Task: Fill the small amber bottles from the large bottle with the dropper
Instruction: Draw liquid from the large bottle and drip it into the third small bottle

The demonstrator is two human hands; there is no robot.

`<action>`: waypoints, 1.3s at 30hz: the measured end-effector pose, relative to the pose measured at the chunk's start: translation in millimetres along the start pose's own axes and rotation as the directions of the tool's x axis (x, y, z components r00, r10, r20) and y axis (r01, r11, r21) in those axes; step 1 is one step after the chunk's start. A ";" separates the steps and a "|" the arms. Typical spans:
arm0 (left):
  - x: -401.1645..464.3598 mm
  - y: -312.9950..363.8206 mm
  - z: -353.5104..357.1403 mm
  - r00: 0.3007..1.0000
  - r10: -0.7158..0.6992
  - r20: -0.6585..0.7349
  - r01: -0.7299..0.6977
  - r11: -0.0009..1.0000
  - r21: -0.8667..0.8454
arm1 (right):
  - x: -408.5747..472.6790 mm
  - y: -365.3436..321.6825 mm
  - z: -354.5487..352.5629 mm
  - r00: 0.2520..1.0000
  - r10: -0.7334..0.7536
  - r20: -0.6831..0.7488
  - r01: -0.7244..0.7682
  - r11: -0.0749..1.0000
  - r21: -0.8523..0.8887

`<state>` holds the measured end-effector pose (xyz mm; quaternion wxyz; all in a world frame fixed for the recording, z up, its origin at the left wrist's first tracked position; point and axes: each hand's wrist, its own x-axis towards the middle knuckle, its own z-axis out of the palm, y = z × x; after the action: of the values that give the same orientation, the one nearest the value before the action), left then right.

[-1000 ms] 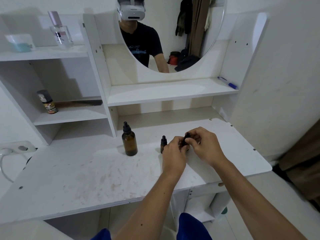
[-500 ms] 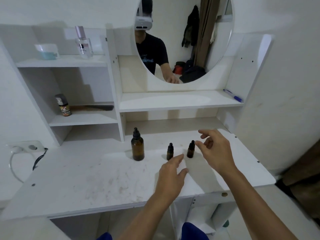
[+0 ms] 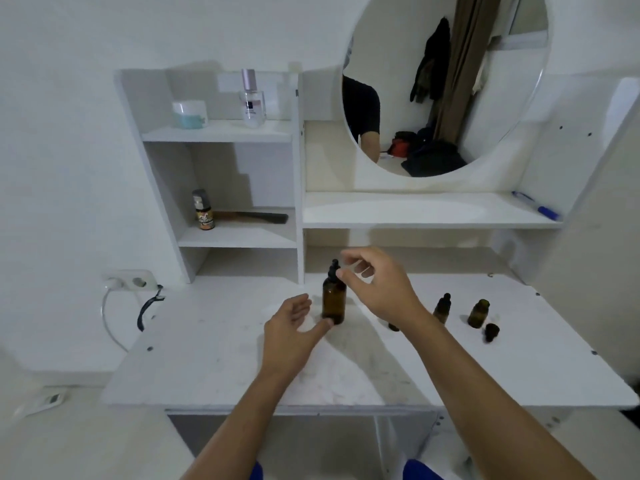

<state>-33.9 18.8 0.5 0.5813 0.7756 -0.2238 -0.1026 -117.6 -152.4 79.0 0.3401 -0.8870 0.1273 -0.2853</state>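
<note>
You are at the step of taking the dropper out of the large bottle [image 3: 334, 299], and no hand has a grip on it yet. Your left hand [image 3: 291, 327] is open, with the fingers relaxed just beside the base of the large bottle, ready to steady it. The large bottle stands upright on the white table [image 3: 214, 362], amber glass with the black dropper cap [image 3: 334, 268] on top. Your right hand [image 3: 375, 289] hangs over this cap with thumb and forefinger apart, holding nothing. The next move asks you to pinch the cap and unscrew it while the left hand holds the glass. Further right stand a capped small bottle [image 3: 442, 308] and an uncapped small bottle [image 3: 479, 313], its loose cap [image 3: 491, 332] lying just beside it
</note>
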 end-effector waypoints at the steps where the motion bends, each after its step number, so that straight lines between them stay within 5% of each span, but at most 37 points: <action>1: 3.6 2.2 3.9 1.000 0.006 0.015 -0.006 1.000 -0.012 | 2.8 -1.5 3.6 1.000 0.005 0.003 -0.005 1.000 0.008; 24: 31.4 -2.7 25.0 0.995 0.053 0.082 -0.050 0.998 -0.037 | 9.7 -5.8 26.0 0.980 0.082 -0.180 -0.060 0.990 0.127; 39: 30.8 -4.4 25.8 0.993 0.070 0.095 -0.063 0.995 -0.075 | 15.4 -18.7 4.1 0.983 0.141 -0.114 -0.104 0.954 0.281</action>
<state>-16.6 -16.7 -8.4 0.6002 0.7404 -0.2737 -0.1287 -102.3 -142.9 95.6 0.4671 -0.8009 0.1639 -0.3369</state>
